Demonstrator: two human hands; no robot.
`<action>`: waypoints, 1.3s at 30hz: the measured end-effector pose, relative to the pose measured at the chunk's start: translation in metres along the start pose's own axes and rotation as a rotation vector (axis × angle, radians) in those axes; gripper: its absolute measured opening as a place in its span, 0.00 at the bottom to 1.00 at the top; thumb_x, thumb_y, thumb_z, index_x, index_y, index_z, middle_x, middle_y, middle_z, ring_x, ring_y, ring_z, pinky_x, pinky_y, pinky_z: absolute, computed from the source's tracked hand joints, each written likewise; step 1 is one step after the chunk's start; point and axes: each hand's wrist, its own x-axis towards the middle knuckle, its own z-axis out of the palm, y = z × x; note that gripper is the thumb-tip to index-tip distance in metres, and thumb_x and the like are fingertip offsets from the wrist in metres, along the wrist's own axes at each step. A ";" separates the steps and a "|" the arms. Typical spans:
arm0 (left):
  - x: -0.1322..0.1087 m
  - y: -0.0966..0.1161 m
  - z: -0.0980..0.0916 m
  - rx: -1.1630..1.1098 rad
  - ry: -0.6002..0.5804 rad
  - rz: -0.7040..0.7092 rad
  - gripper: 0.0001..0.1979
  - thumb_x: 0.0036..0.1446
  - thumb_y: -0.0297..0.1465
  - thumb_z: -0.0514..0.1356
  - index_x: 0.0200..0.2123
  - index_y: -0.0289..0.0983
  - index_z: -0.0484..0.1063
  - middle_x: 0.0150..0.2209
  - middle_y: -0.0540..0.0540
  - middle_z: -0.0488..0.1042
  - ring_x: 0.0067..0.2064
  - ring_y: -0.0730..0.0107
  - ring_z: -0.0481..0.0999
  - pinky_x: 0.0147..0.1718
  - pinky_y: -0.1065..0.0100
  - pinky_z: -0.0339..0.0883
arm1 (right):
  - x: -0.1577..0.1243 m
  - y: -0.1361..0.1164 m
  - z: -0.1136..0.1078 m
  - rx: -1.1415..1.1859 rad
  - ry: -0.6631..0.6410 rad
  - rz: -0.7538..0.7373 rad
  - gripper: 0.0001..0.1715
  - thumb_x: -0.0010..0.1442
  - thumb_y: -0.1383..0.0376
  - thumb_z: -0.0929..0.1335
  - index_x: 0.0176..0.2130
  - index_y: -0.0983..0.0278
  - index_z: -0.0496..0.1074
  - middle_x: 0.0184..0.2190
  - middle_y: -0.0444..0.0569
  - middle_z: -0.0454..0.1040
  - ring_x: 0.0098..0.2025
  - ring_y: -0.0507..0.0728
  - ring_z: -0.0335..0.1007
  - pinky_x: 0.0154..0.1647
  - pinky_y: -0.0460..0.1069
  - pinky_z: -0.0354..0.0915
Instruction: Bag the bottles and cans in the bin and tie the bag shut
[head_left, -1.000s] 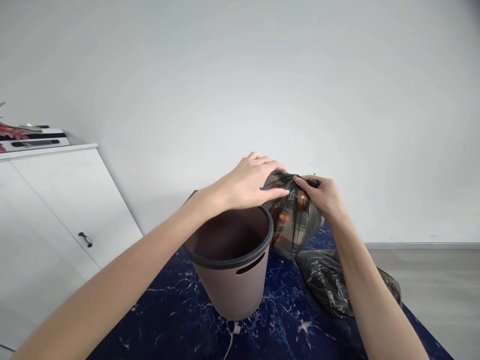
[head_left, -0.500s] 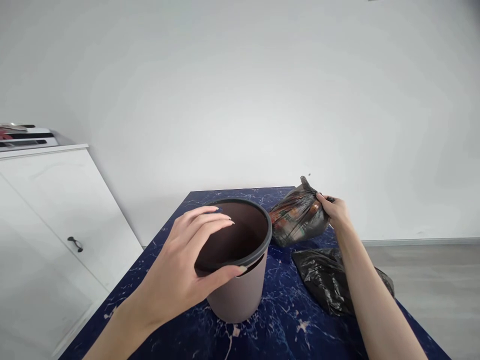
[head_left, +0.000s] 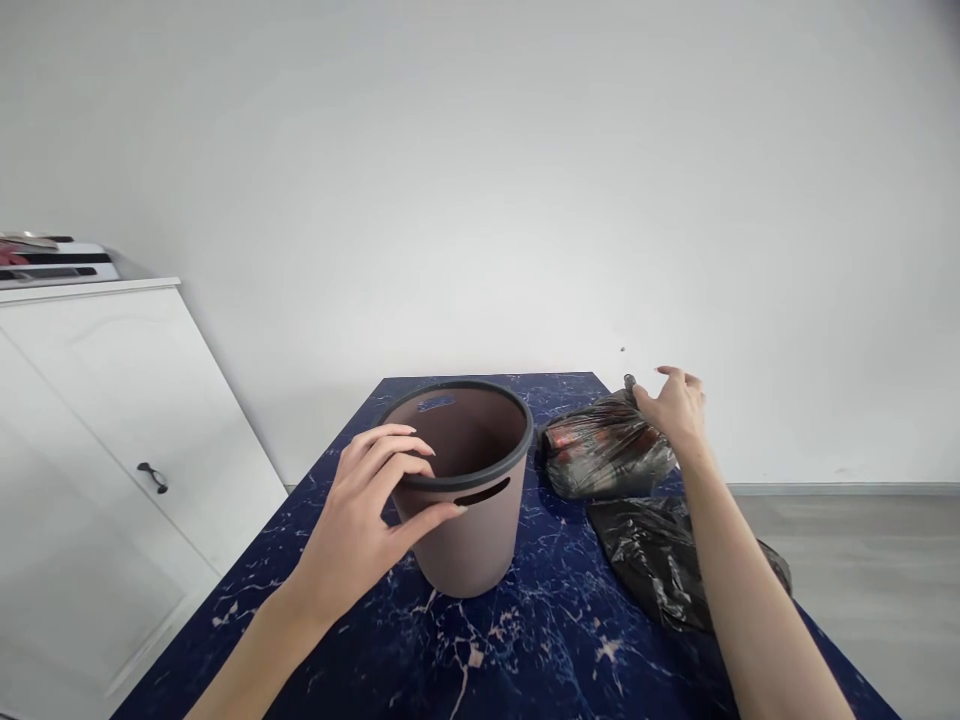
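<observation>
A brown trash can [head_left: 469, 545] with a dark grey rim and handle slots stands upright on the blue marbled table. My left hand [head_left: 375, 500] grips its near left rim, fingers over the inside and thumb on the outer wall. To the right of the can lies a filled, knotted black garbage bag [head_left: 600, 450]; reddish and greenish contents show through the thin plastic. Above the bag's tied top is my right hand [head_left: 675, 405], thumb and fingers apart, the thumb close to the knot. Whether the thumb still touches it, I cannot tell.
Another black plastic bag [head_left: 660, 560] lies flat at the table's right edge, partly under my right forearm. A white cabinet [head_left: 150, 400] stands to the left with items on top. Behind the table [head_left: 540, 640] rises a white wall.
My right hand has let go of the garbage bag, which now rests lower on the table. The trash can has shifted slightly away from me, with my left hand lower at its rim.
</observation>
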 end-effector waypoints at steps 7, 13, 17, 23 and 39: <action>0.005 -0.037 0.019 0.087 0.101 -0.033 0.16 0.69 0.47 0.66 0.49 0.42 0.73 0.51 0.43 0.79 0.62 0.49 0.74 0.64 0.43 0.69 | -0.031 -0.060 -0.051 0.125 0.055 -0.366 0.32 0.66 0.49 0.69 0.63 0.61 0.72 0.64 0.65 0.70 0.65 0.74 0.70 0.62 0.70 0.67; 0.016 -0.068 0.031 0.142 0.207 -0.094 0.15 0.67 0.44 0.68 0.47 0.40 0.73 0.48 0.42 0.79 0.59 0.48 0.74 0.63 0.40 0.69 | -0.066 -0.101 -0.065 0.371 -0.104 -0.484 0.25 0.68 0.50 0.71 0.59 0.58 0.74 0.64 0.59 0.74 0.67 0.70 0.71 0.63 0.68 0.72; 0.018 -0.079 0.035 0.132 0.222 -0.118 0.15 0.67 0.43 0.67 0.47 0.41 0.72 0.49 0.43 0.78 0.59 0.49 0.74 0.67 0.37 0.65 | -0.078 -0.112 -0.068 0.388 -0.183 -0.498 0.22 0.69 0.50 0.71 0.56 0.58 0.77 0.61 0.56 0.78 0.64 0.68 0.75 0.63 0.67 0.73; 0.020 -0.080 0.047 0.111 0.301 -0.078 0.14 0.67 0.42 0.68 0.46 0.42 0.72 0.48 0.44 0.78 0.60 0.51 0.74 0.72 0.36 0.57 | -0.096 -0.127 -0.073 0.364 -0.272 -0.596 0.22 0.70 0.49 0.69 0.55 0.58 0.78 0.58 0.55 0.81 0.59 0.69 0.78 0.55 0.64 0.76; 0.047 -0.045 0.065 -0.154 0.197 -0.132 0.11 0.65 0.39 0.71 0.39 0.43 0.73 0.44 0.46 0.81 0.56 0.51 0.74 0.67 0.39 0.60 | -0.191 -0.070 -0.050 0.104 -0.681 -0.727 0.15 0.78 0.56 0.63 0.59 0.53 0.71 0.61 0.51 0.76 0.64 0.63 0.73 0.62 0.59 0.71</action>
